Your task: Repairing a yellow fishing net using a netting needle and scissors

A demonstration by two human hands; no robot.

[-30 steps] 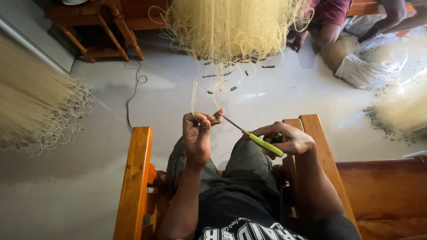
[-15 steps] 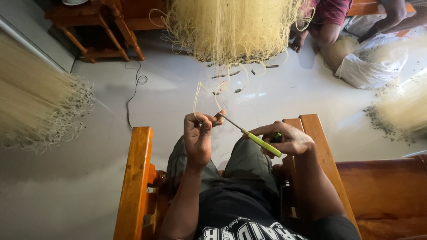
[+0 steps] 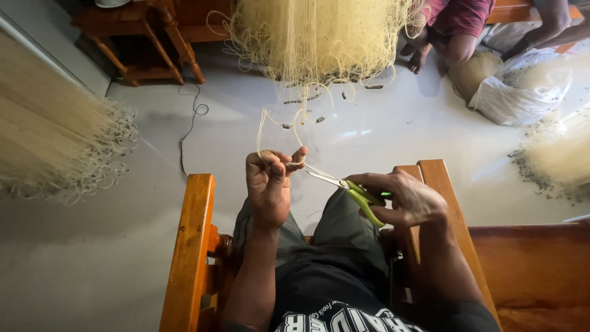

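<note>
Left hand (image 3: 268, 184), raised palm toward the wearer, fingers curled, pinching pale strands (image 3: 279, 132) that loop up toward the hanging bundle (image 3: 319, 37). Right hand (image 3: 410, 200), lower and to the right, closed around the green handles of scissors (image 3: 344, 187); the blades point at the left fingertips, nearly touching the pinched strands. Both forearms rest between wooden armrests (image 3: 187, 246). Further out: a white plastic bag (image 3: 522, 92) on the floor at upper right, beside a seated person (image 3: 458, 27).
</note>
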